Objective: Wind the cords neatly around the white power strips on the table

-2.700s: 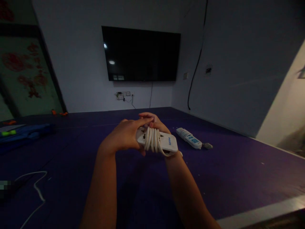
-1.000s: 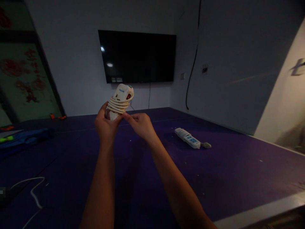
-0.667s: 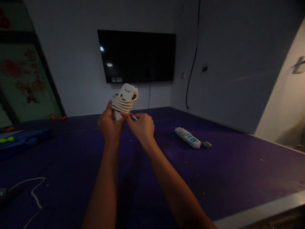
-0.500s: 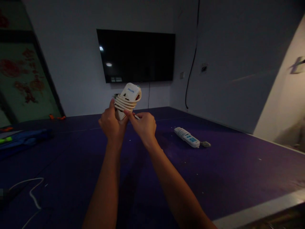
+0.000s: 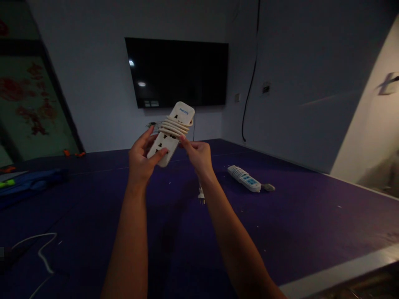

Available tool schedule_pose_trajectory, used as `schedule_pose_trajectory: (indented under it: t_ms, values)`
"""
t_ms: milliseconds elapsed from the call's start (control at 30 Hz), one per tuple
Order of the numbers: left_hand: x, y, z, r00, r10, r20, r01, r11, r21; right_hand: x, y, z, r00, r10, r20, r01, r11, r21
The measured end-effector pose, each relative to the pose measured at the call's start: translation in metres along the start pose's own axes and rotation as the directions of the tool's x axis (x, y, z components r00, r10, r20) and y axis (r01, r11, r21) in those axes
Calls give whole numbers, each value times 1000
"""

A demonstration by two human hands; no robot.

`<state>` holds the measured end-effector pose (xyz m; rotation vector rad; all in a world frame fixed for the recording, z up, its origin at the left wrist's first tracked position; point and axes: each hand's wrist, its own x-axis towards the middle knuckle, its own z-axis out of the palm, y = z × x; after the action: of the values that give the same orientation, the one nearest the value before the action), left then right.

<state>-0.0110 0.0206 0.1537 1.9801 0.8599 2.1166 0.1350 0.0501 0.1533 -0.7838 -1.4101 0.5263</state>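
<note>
The white power strip is held up in front of the wall screen, tilted, with its own cord wound around the upper half. The left hand has its grip clamped on the lower end, thumb across the socket face. The right hand pinches the cord at the strip's edge, the plug apparently dangling below. Steady tension on that pinch is probably needed so the coils are kept snug. A second strip lies on the purple floor.

Single head-worn view, looking forward and slightly down along both forearms. Near: raised hands at centre. Far: purple surface, wall-mounted television, room corner to the right.
</note>
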Motion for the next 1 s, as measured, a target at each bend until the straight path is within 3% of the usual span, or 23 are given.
schedule_pose_trajectory:
  t_ms: [100, 233, 367, 467, 567, 767, 1000]
  values:
    - [0, -4, 6, 999, -32, -24, 29, 992, -120, -3, -8, -2, 999, 32, 7, -32, 995, 91]
    - [0, -6, 18, 980, -187, -71, 157, 938, -308, -8, -16, -2, 1000, 20, -9, -18, 982, 190]
    - [-2, -2, 20, 939, -337, 67, 337, 867, -367, -8, -20, -6, 999, 32, -2, -30, 970, 242]
    - [-2, 3, 17, 924, -369, 104, 381, 859, -341, -6, -20, -10, 995, 79, 65, -90, 976, 199]
    - [-3, 7, 16, 941, -338, 17, 327, 895, -303, -3, -19, -14, 981, 100, 167, -127, 978, 163]
    - [-1, 5, 11, 979, -166, -117, 152, 981, -121, -2, -21, -16, 928, 181, 326, -252, 949, 190]
    - [1, -9, -11, 966, 63, -251, -7, 976, 217, -8, -32, -15, 867, 307, 394, -400, 899, 179]
